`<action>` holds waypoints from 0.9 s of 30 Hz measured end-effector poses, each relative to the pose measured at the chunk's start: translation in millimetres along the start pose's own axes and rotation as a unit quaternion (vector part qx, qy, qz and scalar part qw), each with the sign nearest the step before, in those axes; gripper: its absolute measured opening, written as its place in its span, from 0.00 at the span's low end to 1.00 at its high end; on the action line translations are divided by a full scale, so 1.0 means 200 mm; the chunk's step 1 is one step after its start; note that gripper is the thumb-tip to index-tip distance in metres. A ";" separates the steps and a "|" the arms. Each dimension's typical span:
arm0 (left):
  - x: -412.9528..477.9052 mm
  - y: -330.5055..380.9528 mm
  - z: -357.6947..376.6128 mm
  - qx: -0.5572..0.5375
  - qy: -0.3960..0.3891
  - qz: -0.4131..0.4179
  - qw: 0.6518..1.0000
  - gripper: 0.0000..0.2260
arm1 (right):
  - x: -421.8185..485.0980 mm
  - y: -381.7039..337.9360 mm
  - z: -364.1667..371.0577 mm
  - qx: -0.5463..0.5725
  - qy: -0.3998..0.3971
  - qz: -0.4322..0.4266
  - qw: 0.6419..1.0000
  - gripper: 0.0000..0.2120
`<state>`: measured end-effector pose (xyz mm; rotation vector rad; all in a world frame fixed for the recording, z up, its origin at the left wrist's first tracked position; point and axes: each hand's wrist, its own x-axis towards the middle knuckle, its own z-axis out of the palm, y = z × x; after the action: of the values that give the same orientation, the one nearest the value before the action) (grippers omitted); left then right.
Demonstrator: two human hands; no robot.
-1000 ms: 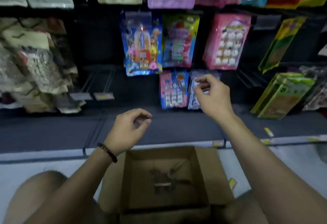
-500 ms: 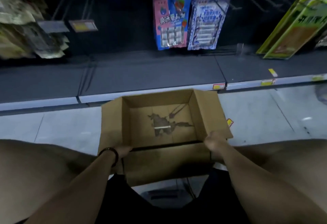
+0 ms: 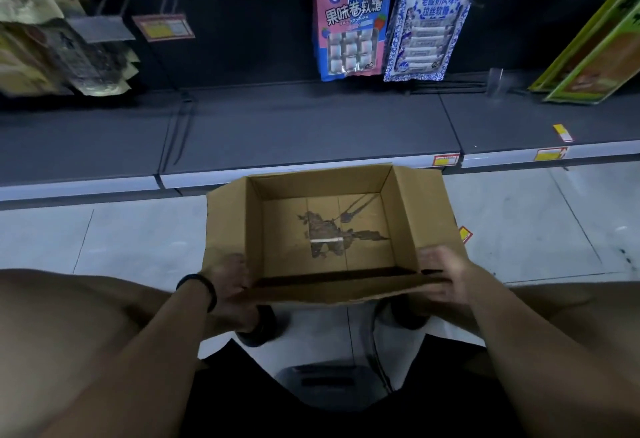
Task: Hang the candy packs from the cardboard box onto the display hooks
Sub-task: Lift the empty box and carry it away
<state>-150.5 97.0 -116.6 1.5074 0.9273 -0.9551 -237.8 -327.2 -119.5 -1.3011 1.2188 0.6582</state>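
Cardboard box [image 3: 325, 230], holding no packs, only a stained bottom, is gripped at its near corners by left hand [image 3: 227, 280] and right hand [image 3: 441, 273], fingers closed on it.

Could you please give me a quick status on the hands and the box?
Left hand and right hand both gripping cardboard box at near corners. Box empty. Nothing in the way.

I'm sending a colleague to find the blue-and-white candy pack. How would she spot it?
Look at the dark display wall above the cardboard box. Two packs hang side by side; it is the right one, the blue-and-white candy pack, porcelain-patterned, unlike the pink-and-blue pack beside it.
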 end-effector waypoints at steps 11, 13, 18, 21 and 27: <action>0.19 -0.08 0.10 -0.246 0.083 -0.104 0.960 0.20 | 0.18 0.04 0.17 0.298 0.062 0.027 0.952 0.23; 0.21 -0.08 0.12 -0.255 0.098 -0.113 0.955 0.24 | 0.20 0.02 0.17 0.283 0.063 0.055 0.955 0.23; 0.26 -0.13 0.18 -0.213 0.121 -0.127 0.961 0.38 | 0.26 -0.01 0.12 0.322 0.098 0.116 0.934 0.15; 0.45 -0.25 0.14 -0.192 0.198 -0.074 0.958 0.45 | 0.22 -0.01 0.12 0.328 0.139 0.058 0.933 0.09; 0.48 -0.31 0.14 -0.118 0.278 0.075 0.950 0.50 | 0.02 0.07 0.24 0.091 0.184 -0.256 0.945 0.17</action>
<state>-174.7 83.9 -231.4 1.6374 1.2525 -0.2865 -235.2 -279.9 -137.0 -1.5414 1.1300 -0.0767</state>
